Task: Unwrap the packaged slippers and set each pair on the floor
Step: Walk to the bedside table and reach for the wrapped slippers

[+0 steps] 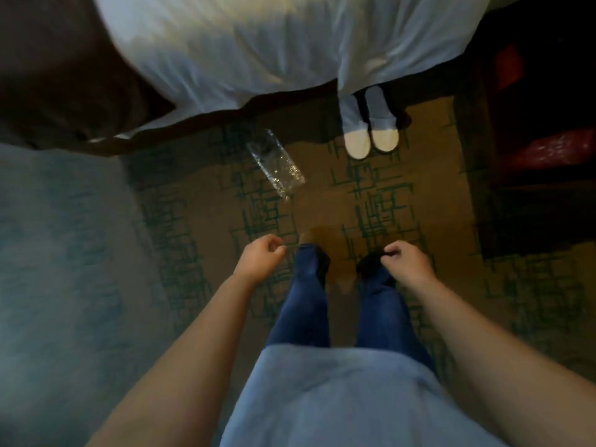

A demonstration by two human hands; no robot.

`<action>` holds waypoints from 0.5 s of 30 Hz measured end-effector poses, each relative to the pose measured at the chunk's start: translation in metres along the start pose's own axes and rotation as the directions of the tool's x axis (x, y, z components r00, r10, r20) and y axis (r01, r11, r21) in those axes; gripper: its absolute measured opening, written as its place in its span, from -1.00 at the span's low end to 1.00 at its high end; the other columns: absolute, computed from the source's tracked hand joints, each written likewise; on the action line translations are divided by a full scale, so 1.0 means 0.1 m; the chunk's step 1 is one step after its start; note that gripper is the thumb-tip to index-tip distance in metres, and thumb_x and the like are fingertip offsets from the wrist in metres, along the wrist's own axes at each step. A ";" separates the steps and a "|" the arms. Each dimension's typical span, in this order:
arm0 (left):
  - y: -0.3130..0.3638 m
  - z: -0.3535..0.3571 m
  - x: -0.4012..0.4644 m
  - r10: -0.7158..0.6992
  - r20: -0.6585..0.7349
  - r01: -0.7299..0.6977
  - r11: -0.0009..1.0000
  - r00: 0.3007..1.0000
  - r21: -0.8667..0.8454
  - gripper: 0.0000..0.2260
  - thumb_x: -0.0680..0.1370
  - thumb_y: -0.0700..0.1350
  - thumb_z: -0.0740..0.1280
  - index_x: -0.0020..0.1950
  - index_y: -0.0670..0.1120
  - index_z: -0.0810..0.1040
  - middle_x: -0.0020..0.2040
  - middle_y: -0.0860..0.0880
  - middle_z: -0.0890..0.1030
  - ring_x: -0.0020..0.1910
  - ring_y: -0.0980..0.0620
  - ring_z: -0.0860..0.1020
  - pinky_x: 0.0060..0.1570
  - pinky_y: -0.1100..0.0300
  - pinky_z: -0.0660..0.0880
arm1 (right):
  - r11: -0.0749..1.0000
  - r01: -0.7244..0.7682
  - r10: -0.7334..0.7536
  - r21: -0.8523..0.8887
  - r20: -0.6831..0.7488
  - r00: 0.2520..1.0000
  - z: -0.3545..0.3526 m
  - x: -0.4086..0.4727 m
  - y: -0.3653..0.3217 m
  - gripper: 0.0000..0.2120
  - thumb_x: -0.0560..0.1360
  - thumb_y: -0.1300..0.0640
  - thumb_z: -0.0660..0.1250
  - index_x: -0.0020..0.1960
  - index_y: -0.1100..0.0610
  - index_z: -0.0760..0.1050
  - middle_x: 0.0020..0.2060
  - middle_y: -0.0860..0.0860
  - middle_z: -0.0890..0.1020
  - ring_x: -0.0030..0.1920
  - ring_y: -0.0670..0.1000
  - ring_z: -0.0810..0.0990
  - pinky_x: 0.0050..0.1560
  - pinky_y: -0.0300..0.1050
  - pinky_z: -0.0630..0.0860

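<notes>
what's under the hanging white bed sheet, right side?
A pair of white slippers on the patterned carpet, toes pointing outward; the white bed sheet hangs over their heel ends. Deeper under the bed is dark, unreadable.

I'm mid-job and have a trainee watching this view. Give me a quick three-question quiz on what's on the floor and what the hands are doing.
1. True or false: the left hand is holding a slipper.
2. Where does the clear plastic wrapper lie? A) on the bed B) on the carpet C) in the right hand
3. How do the white slippers stand relative to the hanging bedsheet?

Key
1. False: both hands are loosely curled with nothing visible in them.
2. B, on the carpet, left of the slippers.
3. Side by side on the carpet, their far ends under the sheet's edge.
</notes>
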State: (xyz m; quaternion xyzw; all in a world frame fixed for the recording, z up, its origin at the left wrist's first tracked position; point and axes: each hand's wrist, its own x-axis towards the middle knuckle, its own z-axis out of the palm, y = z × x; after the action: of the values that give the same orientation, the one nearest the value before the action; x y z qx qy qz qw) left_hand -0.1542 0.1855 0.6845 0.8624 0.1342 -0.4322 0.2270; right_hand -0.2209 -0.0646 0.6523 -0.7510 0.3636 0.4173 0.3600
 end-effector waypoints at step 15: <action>-1.38 0.09 -1.64 -0.315 -0.240 0.155 0.843 0.918 -0.515 -0.80 0.52 -0.13 0.26 0.10 -0.11 0.57 0.04 -0.09 0.62 0.02 -0.05 0.57 0.06 0.15 0.43 | 0.878 0.285 -0.226 -0.385 0.191 0.955 0.25 -0.96 -0.10 -0.68 0.51 0.15 0.23 0.25 0.14 0.43 0.20 0.13 0.55 0.13 0.11 0.52 0.14 -0.03 0.44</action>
State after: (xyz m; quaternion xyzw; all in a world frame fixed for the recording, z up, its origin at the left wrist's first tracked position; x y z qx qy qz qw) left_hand -0.3160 0.2937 0.7740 0.8119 0.3786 -0.2658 0.3562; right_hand -0.2588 -0.0146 0.7303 -0.8197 0.1396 0.4846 0.2716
